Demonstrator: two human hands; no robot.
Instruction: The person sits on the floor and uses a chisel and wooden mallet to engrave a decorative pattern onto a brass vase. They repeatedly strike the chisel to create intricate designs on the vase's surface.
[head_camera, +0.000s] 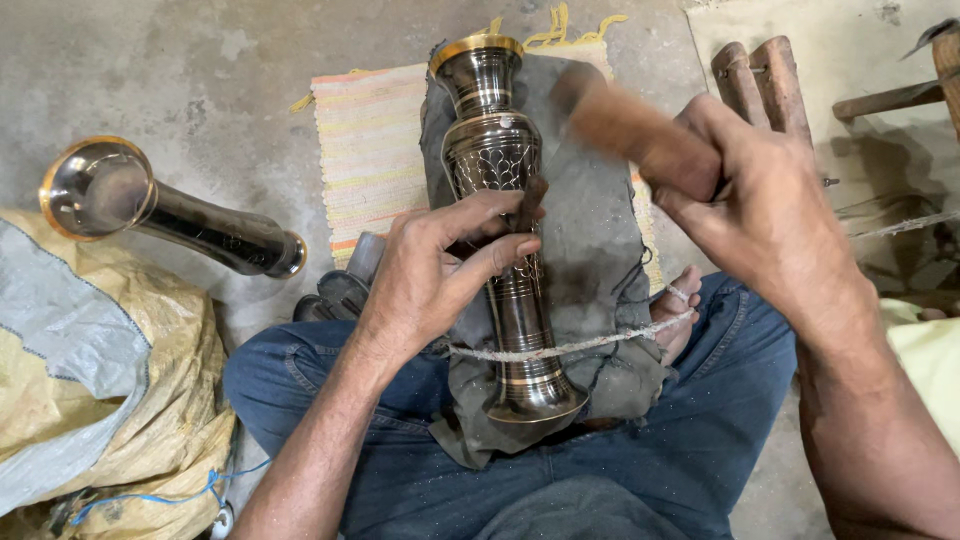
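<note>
My legs in blue denim jeans are crossed on the grey concrete floor. Across my lap, on a dark grey cloth, lies the tall dark metal vase with brass rims and engraved pattern, tied down by a thin pale cord. My right hand is closed tight around a blurred brown wooden mallet just above it. My left hand pinches a small dark chisel between curled fingers, pressed against the vase's middle.
</note>
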